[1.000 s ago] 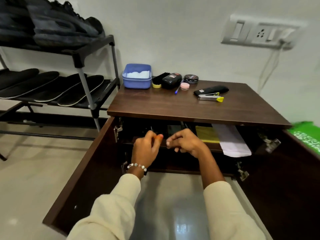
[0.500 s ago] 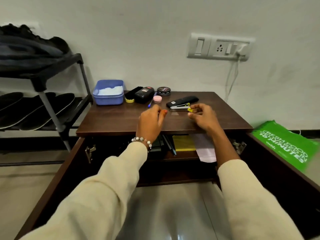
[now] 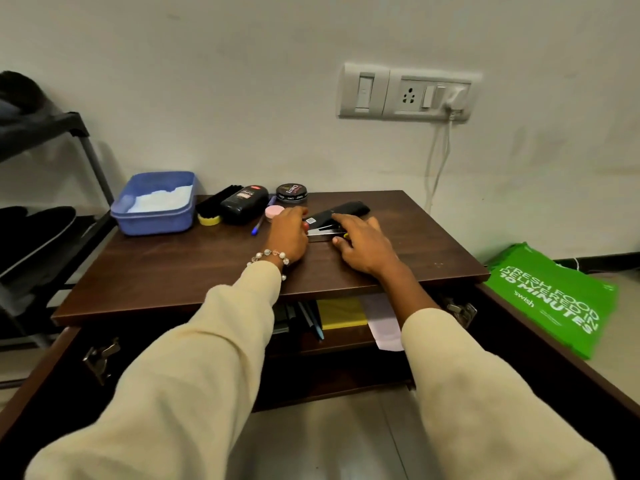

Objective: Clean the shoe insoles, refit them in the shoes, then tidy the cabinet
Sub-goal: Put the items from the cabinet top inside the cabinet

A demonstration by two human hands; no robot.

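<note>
On the brown cabinet top (image 3: pixel 180 271) lies a silver and black stapler (image 3: pixel 323 231) with a yellow tip, next to a long black case (image 3: pixel 346 208). My left hand (image 3: pixel 289 235) grips the stapler's left end with curled fingers. My right hand (image 3: pixel 363 245) pinches its right end between forefinger and thumb, covering the yellow tip. Black insoles (image 3: pixel 38 237) lie on the shoe rack (image 3: pixel 86 143) at the left. No shoes show clearly.
At the back of the top stand a blue tub (image 3: pixel 156 202), a brush (image 3: pixel 211 207), a polish bottle (image 3: pixel 244 202), a polish tin (image 3: pixel 291 194), a pink lid (image 3: pixel 274 213) and a blue pen (image 3: pixel 258 228). Both cabinet doors hang open; a yellow pad (image 3: pixel 341 313) and paper (image 3: pixel 384 323) sit inside. A green bag (image 3: pixel 554 303) lies right.
Both hands left the shelf inside the cabinet, rose to the top and closed on the stapler. The camera lifted and turned right.
</note>
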